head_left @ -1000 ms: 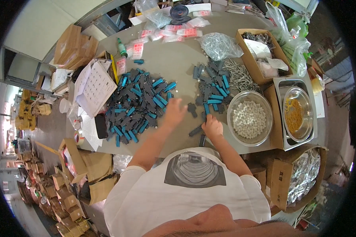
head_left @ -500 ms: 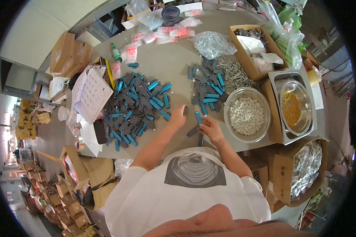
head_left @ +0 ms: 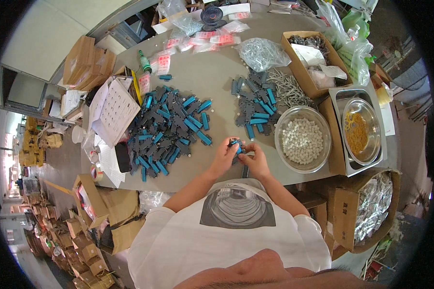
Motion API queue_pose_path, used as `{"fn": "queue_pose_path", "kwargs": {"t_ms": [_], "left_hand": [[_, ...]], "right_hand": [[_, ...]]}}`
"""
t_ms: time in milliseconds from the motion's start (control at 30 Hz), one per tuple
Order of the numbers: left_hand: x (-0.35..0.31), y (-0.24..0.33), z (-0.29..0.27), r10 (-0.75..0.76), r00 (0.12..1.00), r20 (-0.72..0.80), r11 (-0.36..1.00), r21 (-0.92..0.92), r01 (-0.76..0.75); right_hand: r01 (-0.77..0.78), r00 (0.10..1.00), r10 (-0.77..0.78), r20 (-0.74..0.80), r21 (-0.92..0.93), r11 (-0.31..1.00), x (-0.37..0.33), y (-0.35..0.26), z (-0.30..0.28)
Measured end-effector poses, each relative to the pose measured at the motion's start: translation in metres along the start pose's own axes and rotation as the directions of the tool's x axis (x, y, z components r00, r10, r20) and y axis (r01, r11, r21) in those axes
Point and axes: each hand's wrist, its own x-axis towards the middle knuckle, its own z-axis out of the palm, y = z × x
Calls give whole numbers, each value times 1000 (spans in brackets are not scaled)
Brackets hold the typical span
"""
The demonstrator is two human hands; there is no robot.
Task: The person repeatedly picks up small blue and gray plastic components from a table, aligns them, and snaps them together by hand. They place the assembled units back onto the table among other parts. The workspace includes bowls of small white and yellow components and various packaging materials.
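Note:
My left hand (head_left: 222, 159) and my right hand (head_left: 256, 161) are together near the table's front edge. Between their fingers is a small blue and dark grey plastic part (head_left: 235, 145), partly covered by the fingertips. Left of the hands spreads a large pile of similar blue and dark grey plastic parts (head_left: 171, 130). A smaller heap of such parts (head_left: 257, 103) lies beyond the hands, slightly to the right. Close by my right hand stands a round metal bowl (head_left: 278, 156) holding small white plastic pieces (head_left: 301, 140).
Long screws (head_left: 289, 90) lie beside the smaller heap, with a clear bag of hardware (head_left: 261, 54) behind. A cardboard box (head_left: 345, 84) and a metal bowl of yellow rings (head_left: 356, 132) stand at right. Papers (head_left: 115, 110) and a dark phone (head_left: 122, 158) lie at left.
My left hand has moved right, bringing its dark grey piece against the blue-topped piece in my right hand. Both hands now meet around them.

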Motion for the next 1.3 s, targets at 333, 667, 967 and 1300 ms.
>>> {"fn": "queue_pose_path", "kwargs": {"t_ms": [333,667,967,1300], "left_hand": [[-5,14,6,-119,987,-107,873,-485,53],[-8,19,0,5,986,-164,962,-269,-49],[-8,32,1,-68,982,-175,907,-421,-12],[61,43,-127,662,634,-400,497,867,28]], "right_hand": [[266,962,-251,105,-563,783,-8,-18,5],[208,978,-185,101,-325,922,-1,-1,7],[299,954,-258,152,-502,811,-7,-27,10],[448,888,-160,431,-889,93,16,14,-2]]}}
